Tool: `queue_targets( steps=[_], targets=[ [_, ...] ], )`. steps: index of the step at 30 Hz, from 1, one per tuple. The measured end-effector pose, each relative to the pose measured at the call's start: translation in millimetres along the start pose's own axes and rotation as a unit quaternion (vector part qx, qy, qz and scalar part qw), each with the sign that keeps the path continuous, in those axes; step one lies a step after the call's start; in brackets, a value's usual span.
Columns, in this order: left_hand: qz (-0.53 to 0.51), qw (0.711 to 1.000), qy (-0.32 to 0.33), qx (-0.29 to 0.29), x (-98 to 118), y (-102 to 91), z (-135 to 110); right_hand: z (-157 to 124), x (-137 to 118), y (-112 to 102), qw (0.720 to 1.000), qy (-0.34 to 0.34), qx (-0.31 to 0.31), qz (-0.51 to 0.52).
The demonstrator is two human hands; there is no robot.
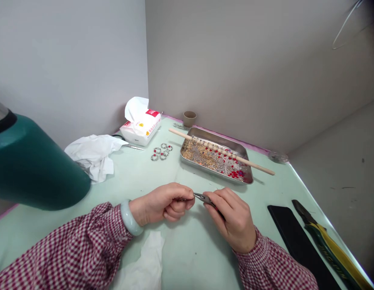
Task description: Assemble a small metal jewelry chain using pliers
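Observation:
My right hand is closed around a pair of needle-nose pliers, whose thin jaws point left. The tips of the jaws meet the thumb and forefinger of my left hand. That hand is closed in a pinch, and whatever sits between its fingertips is too small or hidden to make out. Beyond both hands lies a metal tray of gold, clear and red beads. A wooden stick rests across it, with small rings or beads along its middle. Several beaded rings lie left of the tray.
A large green bottle stands at the left, beside crumpled tissue and scissors. A tissue pack and small cup are at the back. A black flat object and yellow-green handled pliers lie right. More tissue lies in front.

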State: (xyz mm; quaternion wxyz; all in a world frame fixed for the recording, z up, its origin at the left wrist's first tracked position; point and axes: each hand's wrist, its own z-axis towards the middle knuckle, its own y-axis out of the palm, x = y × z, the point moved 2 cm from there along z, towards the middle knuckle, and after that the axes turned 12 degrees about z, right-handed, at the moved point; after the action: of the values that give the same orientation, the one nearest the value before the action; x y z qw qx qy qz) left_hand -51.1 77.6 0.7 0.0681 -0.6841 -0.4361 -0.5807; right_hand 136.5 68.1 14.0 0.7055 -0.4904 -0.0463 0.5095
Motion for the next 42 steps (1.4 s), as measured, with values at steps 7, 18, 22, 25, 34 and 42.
queue_targets(
  steps=[7, 18, 22, 25, 34, 42],
  targets=[
    [-0.007, 1.000, -0.017, -0.011, -2, -1.7, 1, -2, 3, -3, 0.999, -0.023, -0.017, -0.030],
    [0.011, 0.996, 0.050, 0.074, 5, 2.4, 0, 2, 2, 7, 0.980, 0.132, 0.033, 0.146],
    [0.022, 0.993, 0.066, 0.092, 5, 2.2, 1, 2, 2, 9, 0.962, 0.189, 0.033, 0.196],
    [0.031, 0.991, 0.071, 0.112, 6, 2.0, 2, 1, 3, 12, 0.960, 0.191, 0.032, 0.202],
    [0.046, 0.988, 0.070, 0.127, 5, 2.4, 2, -2, 4, 19, 0.963, 0.179, 0.039, 0.198],
    [0.107, 0.977, 0.103, 0.152, 4, 3.3, 4, -2, 3, 19, 0.962, 0.175, 0.042, 0.205]
  ],
)
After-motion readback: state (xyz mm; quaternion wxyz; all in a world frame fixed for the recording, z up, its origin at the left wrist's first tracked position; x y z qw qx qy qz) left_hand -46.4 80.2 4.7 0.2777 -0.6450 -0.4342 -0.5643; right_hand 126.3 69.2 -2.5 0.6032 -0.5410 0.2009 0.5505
